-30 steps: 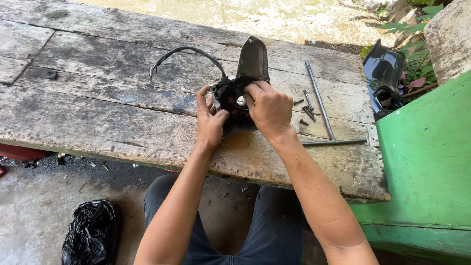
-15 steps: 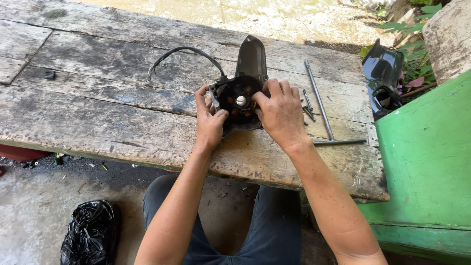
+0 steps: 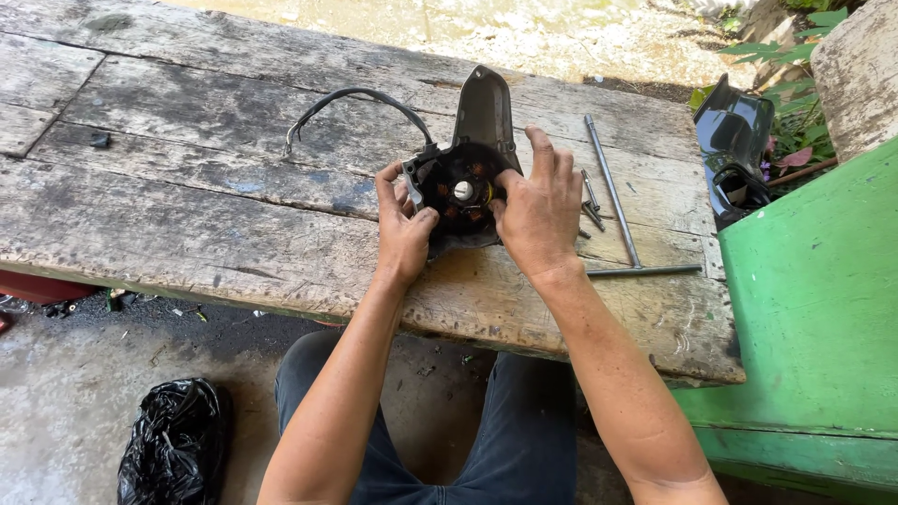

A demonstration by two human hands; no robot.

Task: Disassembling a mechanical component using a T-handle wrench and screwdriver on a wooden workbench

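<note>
Nearest, a black plastic bag [image 3: 173,440] lies on the concrete floor [image 3: 65,374] below the weathered plank tabletop [image 3: 187,224]. On it, the left hand [image 3: 404,229] and right hand [image 3: 538,206] each close their grip on the rim of a round black motor part [image 3: 458,192] with a cable [image 3: 360,98]. Beyond lie a long metal T-wrench [image 3: 613,192], a green wall [image 3: 814,309], sunlit ground.

- Left hand [image 3: 404,224]: forearm bare, reaching up from lower centre; fingers curled in a closed grip, thumb raised, knuckles toward the camera.
- Right hand [image 3: 538,210]: forearm bare, angled in from lower right; back of hand up, index finger extended, other fingers bent down.
- The two hands sit near each other, not touching.
</note>
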